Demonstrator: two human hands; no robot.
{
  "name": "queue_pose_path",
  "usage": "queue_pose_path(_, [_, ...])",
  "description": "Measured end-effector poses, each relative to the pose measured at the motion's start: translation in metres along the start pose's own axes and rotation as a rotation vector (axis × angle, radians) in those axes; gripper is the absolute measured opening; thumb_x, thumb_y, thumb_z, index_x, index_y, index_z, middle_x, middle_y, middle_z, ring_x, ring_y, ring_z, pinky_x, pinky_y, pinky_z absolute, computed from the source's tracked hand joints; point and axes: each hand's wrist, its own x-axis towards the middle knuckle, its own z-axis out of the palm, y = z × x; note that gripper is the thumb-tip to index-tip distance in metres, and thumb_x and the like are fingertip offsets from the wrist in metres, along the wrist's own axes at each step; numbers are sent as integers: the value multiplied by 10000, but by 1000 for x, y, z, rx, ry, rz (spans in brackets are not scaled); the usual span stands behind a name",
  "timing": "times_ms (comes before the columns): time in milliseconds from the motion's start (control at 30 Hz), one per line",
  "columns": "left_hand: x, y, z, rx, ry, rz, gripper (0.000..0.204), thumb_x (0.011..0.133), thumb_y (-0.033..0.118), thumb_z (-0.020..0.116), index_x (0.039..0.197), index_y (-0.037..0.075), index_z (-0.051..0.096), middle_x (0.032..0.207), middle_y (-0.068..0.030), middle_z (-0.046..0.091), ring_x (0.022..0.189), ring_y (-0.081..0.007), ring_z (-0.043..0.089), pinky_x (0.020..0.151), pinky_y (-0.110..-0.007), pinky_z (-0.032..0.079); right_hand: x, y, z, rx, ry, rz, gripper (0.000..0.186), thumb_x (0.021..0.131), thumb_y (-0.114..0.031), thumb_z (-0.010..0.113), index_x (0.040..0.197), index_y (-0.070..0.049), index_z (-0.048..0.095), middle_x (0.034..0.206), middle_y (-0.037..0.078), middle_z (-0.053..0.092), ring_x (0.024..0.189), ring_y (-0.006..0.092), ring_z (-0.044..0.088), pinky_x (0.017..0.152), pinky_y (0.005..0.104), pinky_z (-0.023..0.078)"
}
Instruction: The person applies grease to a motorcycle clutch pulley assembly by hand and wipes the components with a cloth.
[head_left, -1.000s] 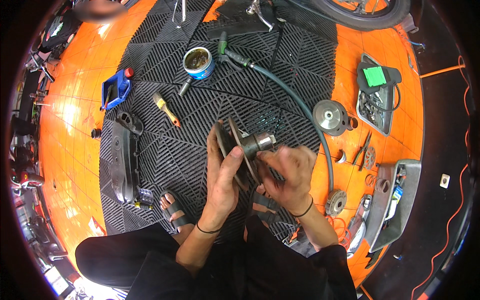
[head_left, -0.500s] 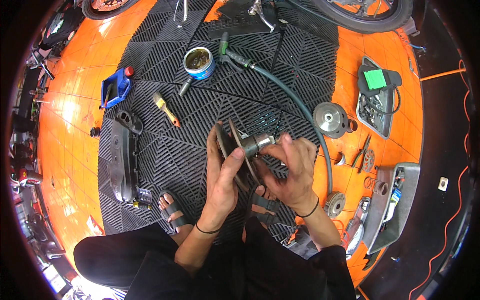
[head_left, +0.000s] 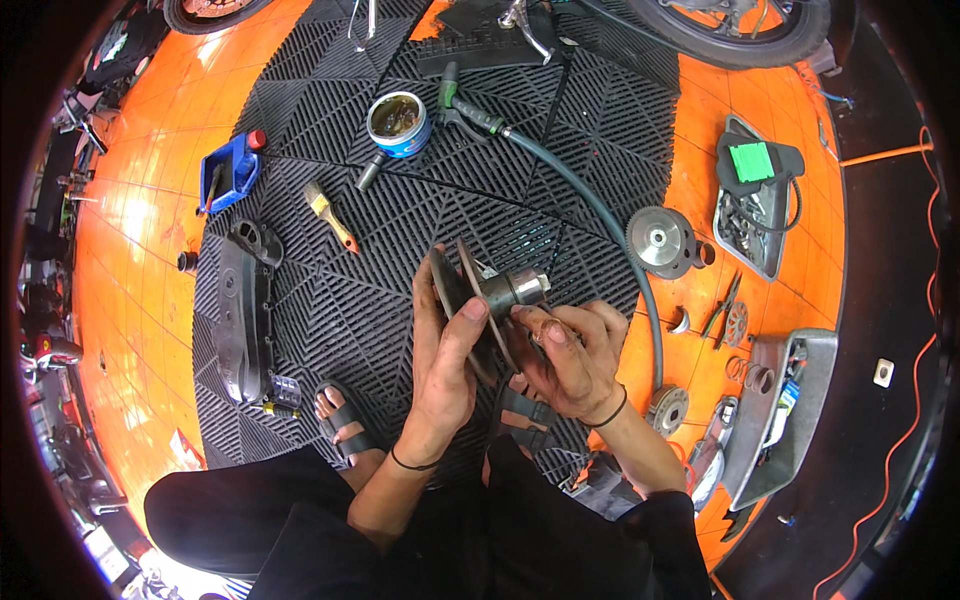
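Pointing right and slightly far along its axis, the metal pulley is clasped at its left by the left hand, above the mat; its right end is flanked, nearside, by the half-curled right hand, whose grip cannot be told.

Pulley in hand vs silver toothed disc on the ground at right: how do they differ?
Pose: the pulley is gripped in the left hand, nearly edge-on to the camera; the toothed disc lies face up.
Build: the pulley has two facing discs and a protruding hub; the toothed disc shows one broad face.
Look: the pulley's discs are dull brown; the toothed disc is brighter silver.
Shared: both round, metallic-looking.
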Motion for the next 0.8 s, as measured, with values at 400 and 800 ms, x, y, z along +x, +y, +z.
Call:
queue_pose_path(400, [1, -5, -10, 49, -49, 72, 912, 918, 369, 612, 1595, -35, 153, 1387, -194, 465, 1249, -254, 510, 1060, -351, 434, -2, -8, 0, -24, 16, 111, 867, 766, -96, 840, 1499, -27, 382, 1098, -11, 715, 932, 175, 580, 861, 381, 382])
queue_pose_path(800, [9, 4, -12, -13, -73, 5, 923, 885, 457, 616, 1593, 17, 219, 1317, -159, 514, 1102, -205, 596, 839, -276, 544, 16, 4, 9, 634, 101, 635, 1163, 648, -80, 900, 1578, 19, 209, 1398, 210, 487, 1273, 315, 519, 1102, 463, 404])
